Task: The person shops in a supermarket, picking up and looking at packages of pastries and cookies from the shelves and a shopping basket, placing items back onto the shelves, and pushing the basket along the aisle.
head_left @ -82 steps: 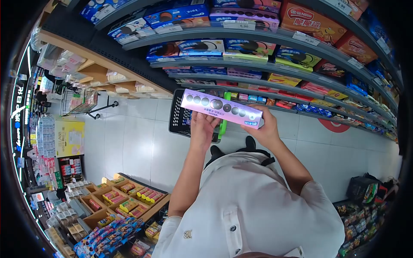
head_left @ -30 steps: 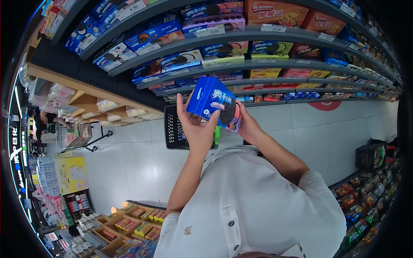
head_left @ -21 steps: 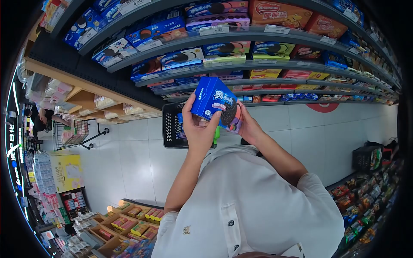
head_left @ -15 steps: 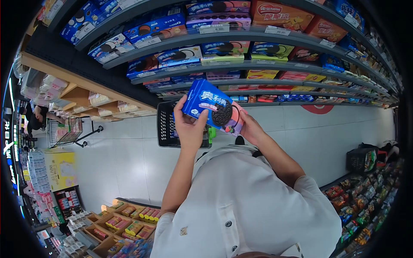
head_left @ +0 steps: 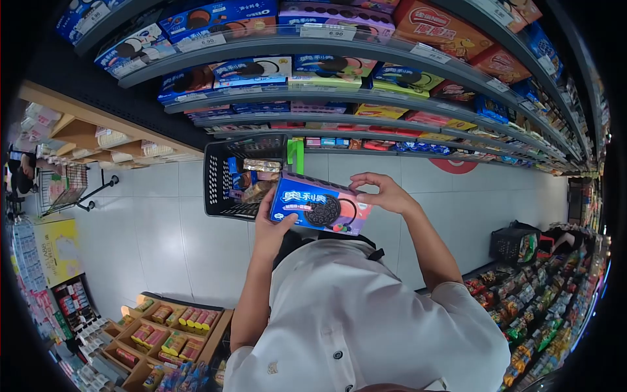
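Note:
A blue and pink box of Oreo cookies [head_left: 307, 209] is held in front of my white shirt, its printed face toward me and its purple top side showing. My left hand [head_left: 269, 228] grips the box's left end, thumb on the front. At the upper right corner of the box is my right hand [head_left: 386, 196], thumb over the corner and index finger stretched out above the top edge; the fingers are apart. Just beyond my left hand, a black shopping basket [head_left: 214, 179] with a green handle [head_left: 296, 155] contains several small packages [head_left: 262, 165].
Curved-looking shelves [head_left: 261, 47] of cookie boxes rise ahead. A wooden bin stand [head_left: 225, 320] with packaged snacks is behind on the left. At the right are another dark basket [head_left: 503, 245] and a person's arm [head_left: 565, 243]. A wire cart [head_left: 62, 186] stands at far left.
The cookie box has come lower and turned nearly level. My right hand has loosened from its right end and moved up to the corner. The basket and its contents show more.

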A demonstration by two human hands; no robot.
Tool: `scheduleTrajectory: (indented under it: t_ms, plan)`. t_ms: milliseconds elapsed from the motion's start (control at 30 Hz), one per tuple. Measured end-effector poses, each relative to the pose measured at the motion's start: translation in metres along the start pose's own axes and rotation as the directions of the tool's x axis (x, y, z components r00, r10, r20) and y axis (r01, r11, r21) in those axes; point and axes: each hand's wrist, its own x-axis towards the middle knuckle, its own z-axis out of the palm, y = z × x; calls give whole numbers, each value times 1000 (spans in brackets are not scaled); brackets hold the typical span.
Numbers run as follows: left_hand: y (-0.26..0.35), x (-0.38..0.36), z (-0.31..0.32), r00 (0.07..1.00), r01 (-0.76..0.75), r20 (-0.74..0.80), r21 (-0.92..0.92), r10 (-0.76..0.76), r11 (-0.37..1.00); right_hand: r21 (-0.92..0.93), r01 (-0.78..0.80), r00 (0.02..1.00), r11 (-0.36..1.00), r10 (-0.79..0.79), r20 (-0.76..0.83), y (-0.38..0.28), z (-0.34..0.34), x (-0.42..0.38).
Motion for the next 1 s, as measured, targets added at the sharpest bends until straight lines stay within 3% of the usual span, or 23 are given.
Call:
scheduleTrajectory:
  t_ms: [33,133,167,333,400,433,467,500,533,600,633,700,733,833,867,933,1000]
  plan:
    - [-4,1,0,1000,18,19,32,-19,999,-131,46,998,990,-42,36,-4,-4,5]
    - [-20,10,0,998,44,45,60,-47,997,-223,-1,987,975,37,158,-12,7,21]
    - [-22,13,2,996,31,82,85,-38,996,-214,-65,962,975,118,244,-17,11,29]
    - [-46,33,-1,993,60,100,90,-69,994,-184,-227,916,956,274,292,-5,8,61]
    - [-58,43,-2,995,73,72,-1,-72,997,-70,-132,978,989,142,156,-1,-1,67]
    - [-60,48,-4,998,-27,69,232,11,972,-82,-147,973,986,159,168,2,-7,69]
    - [-63,54,-7,992,-122,85,452,93,884,-101,-124,992,987,126,11,6,-14,73]
    - [-71,61,-14,989,-144,120,584,91,799,-125,-99,987,987,81,-142,9,-20,80]
    - [-80,64,-18,991,-130,100,576,89,807,-136,-108,988,985,91,-125,12,-25,87]
    - [-96,69,-19,985,-174,116,735,132,656,-554,-119,944,824,-79,-321,18,-34,106]
    - [-111,73,-22,976,-210,120,742,181,637,-563,-122,949,817,-70,-308,22,-36,118]
    - [-130,74,-22,981,-161,51,755,188,636,-787,-148,919,598,-212,-334,32,-39,143]
    - [-137,75,-23,980,-126,0,773,198,622,-794,-146,924,591,-206,-323,39,-40,156]
    - [-154,79,-32,994,-36,-33,806,106,590,-900,-66,871,430,-416,-262,57,-38,193]
    - [-157,80,-33,994,-32,-39,802,105,596,-903,-64,874,425,-413,-256,59,-40,204]
    - [-161,79,-32,979,-98,-16,833,201,544,-965,14,783,262,-603,-152,65,-41,221]
    - [-164,79,-34,976,-106,-18,826,215,553,-972,-14,790,235,-594,-155,67,-39,231]
